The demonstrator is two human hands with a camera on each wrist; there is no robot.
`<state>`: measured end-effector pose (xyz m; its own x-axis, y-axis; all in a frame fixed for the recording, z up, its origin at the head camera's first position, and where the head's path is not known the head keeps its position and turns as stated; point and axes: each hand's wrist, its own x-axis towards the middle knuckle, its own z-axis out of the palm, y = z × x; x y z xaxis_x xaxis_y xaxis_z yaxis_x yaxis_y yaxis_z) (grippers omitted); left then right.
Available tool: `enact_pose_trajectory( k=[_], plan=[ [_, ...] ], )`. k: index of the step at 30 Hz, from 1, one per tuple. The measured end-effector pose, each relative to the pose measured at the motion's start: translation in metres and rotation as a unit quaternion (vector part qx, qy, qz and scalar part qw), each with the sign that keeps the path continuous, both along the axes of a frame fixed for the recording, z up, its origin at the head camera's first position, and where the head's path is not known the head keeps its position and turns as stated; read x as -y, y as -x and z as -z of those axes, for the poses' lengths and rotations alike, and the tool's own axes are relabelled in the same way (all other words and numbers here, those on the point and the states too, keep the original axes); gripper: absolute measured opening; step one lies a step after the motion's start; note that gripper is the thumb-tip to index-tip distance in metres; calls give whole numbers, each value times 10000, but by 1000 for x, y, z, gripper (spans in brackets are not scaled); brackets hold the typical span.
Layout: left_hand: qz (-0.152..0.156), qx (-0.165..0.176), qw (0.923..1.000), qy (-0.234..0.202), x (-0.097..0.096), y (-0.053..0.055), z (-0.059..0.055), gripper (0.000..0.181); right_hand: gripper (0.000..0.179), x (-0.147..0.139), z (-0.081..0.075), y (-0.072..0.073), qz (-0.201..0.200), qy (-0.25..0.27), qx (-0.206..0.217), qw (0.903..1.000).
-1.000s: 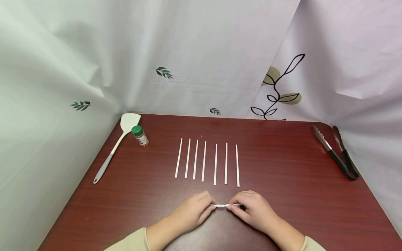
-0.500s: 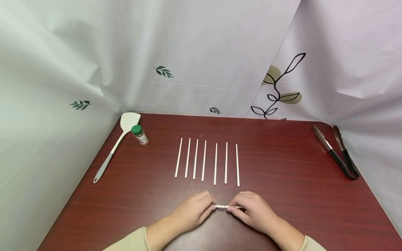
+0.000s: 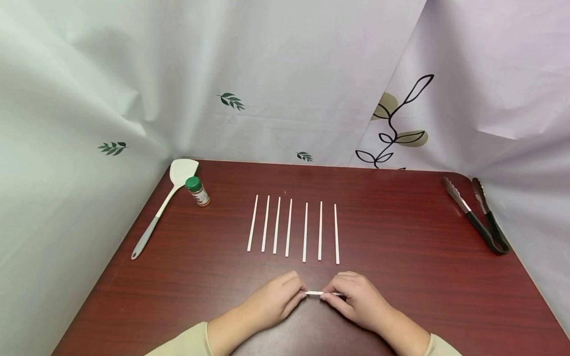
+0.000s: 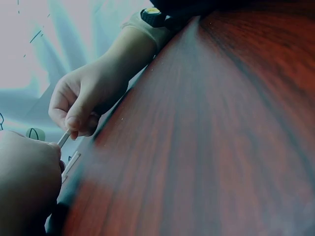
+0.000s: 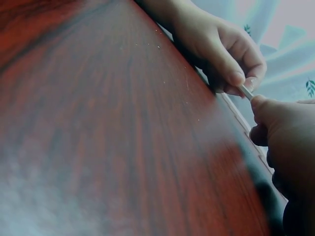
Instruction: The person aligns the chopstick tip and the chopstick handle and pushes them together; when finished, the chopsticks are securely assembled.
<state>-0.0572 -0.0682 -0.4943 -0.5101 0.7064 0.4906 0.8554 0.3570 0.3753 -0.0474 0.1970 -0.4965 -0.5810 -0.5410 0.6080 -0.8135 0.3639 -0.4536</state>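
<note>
Between my two hands a thin white stick (image 3: 314, 293) lies crosswise, just in front of the table's middle. My left hand (image 3: 277, 300) pinches its left part with thumb and fingers. The right part is pinched by my right hand (image 3: 359, 300), and a bit of the stick shows beneath those fingers. In the left wrist view, only a short stretch of the stick (image 4: 64, 138) is seen between the hands. The right wrist view also shows the stick (image 5: 246, 92) between both thumbs. The ends are mostly hidden by fingers.
Several similar white sticks (image 3: 289, 228) lie in a spaced row beyond the hands. A white spatula (image 3: 164, 202) and a green-capped spice jar (image 3: 198, 193) are at the left. Black-handled tongs (image 3: 483, 227) lie at the right edge. A white curtain (image 3: 285, 74) surrounds the table (image 3: 401, 217).
The hands stay almost in place around the stick. My right fingertips have shifted very slightly to the left. The row of sticks has not moved.
</note>
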Motion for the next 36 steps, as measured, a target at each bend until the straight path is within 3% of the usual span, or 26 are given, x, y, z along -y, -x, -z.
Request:
enact_pose_trajectory(
  k=[9, 17, 20, 23, 26, 30, 33, 36],
  plan=[
    [53, 60, 9996, -264, -4, 1, 0, 6, 8, 2, -1, 2, -230, 331, -120, 9991],
    [-34, 554, 9978, -358, -7, -1, -2, 8, 5, -1, 0, 8, -391, 751, -251, 9961],
    [-101, 744, 9958, -526, -9, -3, -1, 7, 10, -7, 3, 11, -420, 1106, -115, 9929],
    [-202, 872, 9943, -576, -9, -4, 0, 7, 30, -15, 5, 12, -312, 1483, 408, 9876],
    [-205, 855, 9946, -554, -8, -4, -1, 11, 39, -21, 5, 10, -50, 1878, 1332, 9731],
    [133, 466, 9981, -386, -8, -1, -4, 15, 35, -26, 0, 8, 192, 2472, 2521, 9354],
    [399, 97, 9991, -136, -12, 0, -5, 18, 40, -27, -5, 10, 255, 2836, 2917, 9132],
    [564, -135, 9983, 98, -20, 0, -6, 24, 49, -26, -6, 13, 196, 3180, 3025, 8983]
  ],
)
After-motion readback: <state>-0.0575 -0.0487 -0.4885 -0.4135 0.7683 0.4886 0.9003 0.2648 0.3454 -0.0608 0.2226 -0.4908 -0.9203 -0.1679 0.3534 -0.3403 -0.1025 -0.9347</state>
